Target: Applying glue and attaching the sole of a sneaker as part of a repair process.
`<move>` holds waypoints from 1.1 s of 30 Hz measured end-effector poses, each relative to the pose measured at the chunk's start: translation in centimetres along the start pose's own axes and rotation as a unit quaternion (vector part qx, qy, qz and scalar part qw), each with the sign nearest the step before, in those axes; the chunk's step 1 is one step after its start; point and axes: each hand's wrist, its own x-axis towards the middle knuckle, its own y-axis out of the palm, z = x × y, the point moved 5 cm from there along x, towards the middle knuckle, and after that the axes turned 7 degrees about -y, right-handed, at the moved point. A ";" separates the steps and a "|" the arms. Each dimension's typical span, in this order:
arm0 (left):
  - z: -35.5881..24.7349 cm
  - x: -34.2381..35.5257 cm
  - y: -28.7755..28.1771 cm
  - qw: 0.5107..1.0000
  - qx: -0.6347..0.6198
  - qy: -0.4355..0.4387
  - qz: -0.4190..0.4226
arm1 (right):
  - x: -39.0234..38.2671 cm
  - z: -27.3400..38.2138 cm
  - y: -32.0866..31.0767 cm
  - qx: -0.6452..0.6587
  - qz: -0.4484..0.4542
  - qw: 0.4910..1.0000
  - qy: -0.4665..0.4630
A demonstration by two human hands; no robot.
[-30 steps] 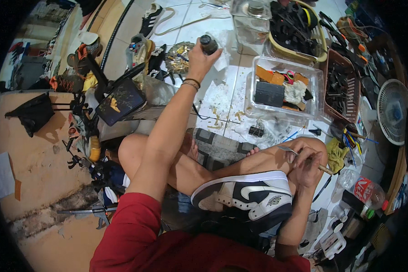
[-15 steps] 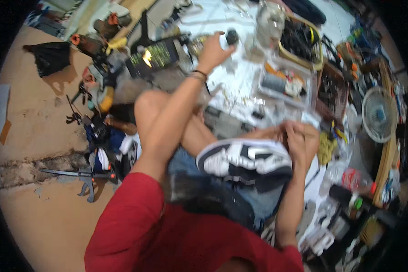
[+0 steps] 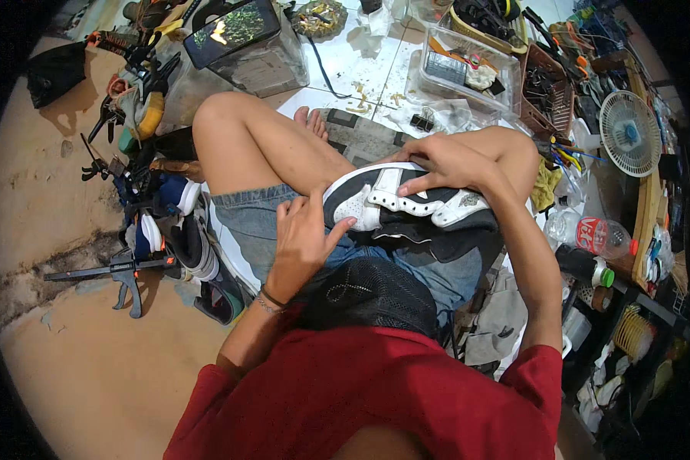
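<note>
A black and white sneaker (image 3: 406, 195) lies sideways across my lap, its empty eyelets showing. My right hand (image 3: 452, 165) is closed on the sneaker from above, thumb over the eyelet strip, the other fingers partly hidden. At the shoe’s toe end, my left hand (image 3: 307, 238) has its fingers apart and slightly bent, with the thumb touching the white toe. Below the sneaker is a black mesh cloth (image 3: 368, 295) on my denim shorts. At the top edge, a small dark jar (image 3: 372, 6) stands on white paper.
A phone (image 3: 232, 31) leans on a box ahead. Clear bin (image 3: 460, 65), brown basket (image 3: 548, 96) and fan (image 3: 629, 134) are ahead-right. Plastic bottle (image 3: 590, 234) lies right. Shoes (image 3: 203, 249), a bar clamp (image 3: 123, 272) and other tools crowd the left.
My left hand has let go of the dark jar and come back to the sneaker’s toe. My right hand’s slim tool no longer shows; that hand now grips the shoe. The view has tilted down.
</note>
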 end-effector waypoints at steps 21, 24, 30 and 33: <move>-5.8 3.8 -7.0 0.819 -0.570 -0.063 -0.019 | -9.5 6.6 3.2 0.417 -0.309 0.851 0.080; -5.9 4.0 -6.9 0.815 -0.576 -0.063 -0.006 | -9.8 6.3 3.7 0.415 -0.311 0.851 0.084; -5.7 4.2 -7.0 0.816 -0.576 -0.045 -0.023 | -9.8 6.7 3.4 0.409 -0.322 0.849 0.091; -5.9 4.2 -7.5 0.817 -0.574 -0.034 -0.031 | -9.9 7.3 3.1 0.408 -0.322 0.849 0.094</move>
